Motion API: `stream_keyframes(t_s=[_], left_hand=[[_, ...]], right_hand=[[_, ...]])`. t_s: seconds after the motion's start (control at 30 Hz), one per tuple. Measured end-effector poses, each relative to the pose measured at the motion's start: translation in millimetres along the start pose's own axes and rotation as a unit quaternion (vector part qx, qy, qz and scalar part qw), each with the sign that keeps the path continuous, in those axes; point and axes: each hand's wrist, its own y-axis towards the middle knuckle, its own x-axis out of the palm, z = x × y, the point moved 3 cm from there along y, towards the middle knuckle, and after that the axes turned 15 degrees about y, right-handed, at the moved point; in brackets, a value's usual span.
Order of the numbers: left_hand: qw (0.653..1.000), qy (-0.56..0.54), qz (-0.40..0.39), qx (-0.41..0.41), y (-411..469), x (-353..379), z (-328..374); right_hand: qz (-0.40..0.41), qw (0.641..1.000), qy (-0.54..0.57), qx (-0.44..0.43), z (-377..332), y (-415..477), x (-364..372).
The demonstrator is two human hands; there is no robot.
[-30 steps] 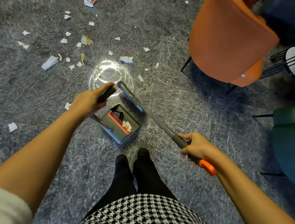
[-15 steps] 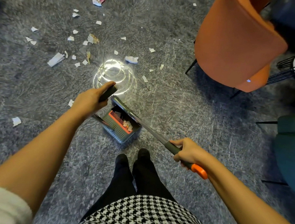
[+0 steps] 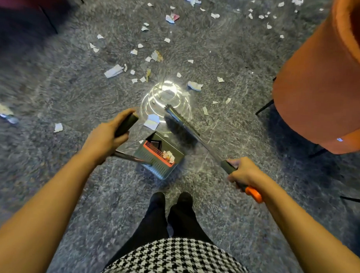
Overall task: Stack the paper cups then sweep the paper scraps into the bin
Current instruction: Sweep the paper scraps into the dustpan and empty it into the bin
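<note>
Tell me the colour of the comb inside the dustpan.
The comb is orange-red, seen in the head view.

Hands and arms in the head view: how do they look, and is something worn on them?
The left hand and the right hand are bare: no glove, ring or watch shows, though the right one is slightly blurred. The left forearm and the right forearm are uncovered as far as the picture's edge; no sleeve is in view.
</note>
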Motion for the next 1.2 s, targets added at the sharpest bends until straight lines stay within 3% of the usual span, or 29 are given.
stream_keyframes(t_s=[0.2,0.5,0.9,1.2], left_hand=[[0.996,-0.032,-0.005,-0.083,-32,-3,-32],[0.993,-0.017,0.000,-0.118,-54,-14,-82],[0.997,-0.008,-0.037,-0.062,-39,-38,-170],[0.997,-0.022,-0.056,-0.039,-19,-47,-193]], right_hand=[[-0.052,0.999,-0.011,-0.011,-37,5,24],[-0.074,0.997,-0.027,0.004,-51,7,75],[0.009,0.999,0.030,0.020,-72,4,170],[0.049,0.994,0.085,0.039,-93,2,192]])
